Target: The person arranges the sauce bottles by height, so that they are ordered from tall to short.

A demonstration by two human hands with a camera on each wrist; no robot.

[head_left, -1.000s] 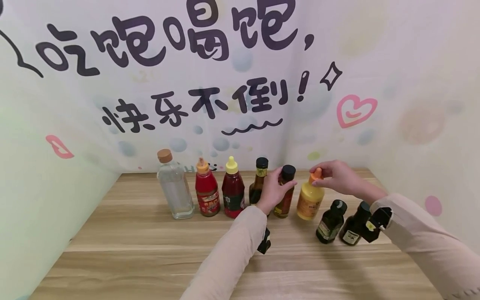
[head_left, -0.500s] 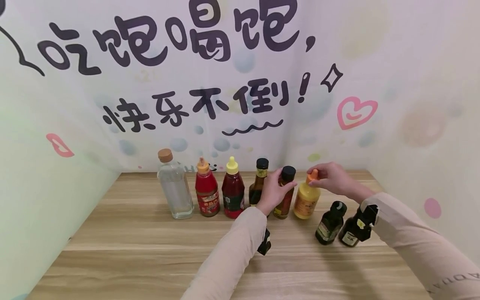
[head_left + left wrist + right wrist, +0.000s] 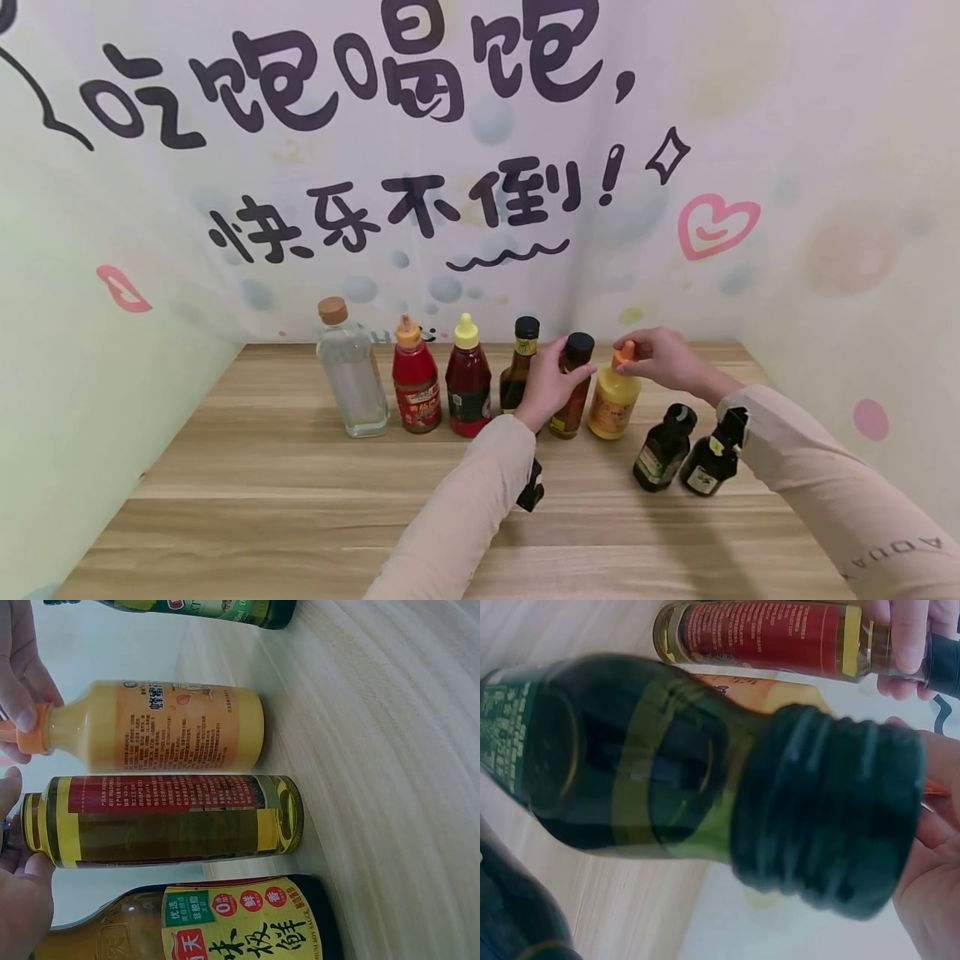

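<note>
My left hand point(image 3: 546, 385) grips the neck of a slim glass bottle point(image 3: 169, 821) with a black cap, amber liquid and a red label. To its right, my right hand point(image 3: 666, 358) pinches the orange nozzle cap point(image 3: 624, 358) of a yellow squeeze bottle point(image 3: 613, 404). Both bottles stand upright, side by side, with a narrow gap between them in the left wrist view. Just left of my left hand is a soy sauce bottle point(image 3: 519, 371), partly hidden by that hand. In the right wrist view, a green bottle point(image 3: 630, 757) covers most of the yellow one.
Further left in the row stand a dark red squeeze bottle point(image 3: 468, 387), a red ketchup-like bottle point(image 3: 417, 387) and a clear bottle point(image 3: 352, 383). Two dark bottles, one nearer point(image 3: 662, 450) and one beside it point(image 3: 705, 467), stand front right on the wooden table point(image 3: 300, 517). A printed cloth point(image 3: 420, 275) hangs behind.
My right hand has shifted the yellow squeeze bottle left, nearer the amber bottle, then stayed about still over the last half second. My left hand has kept its place and hold.
</note>
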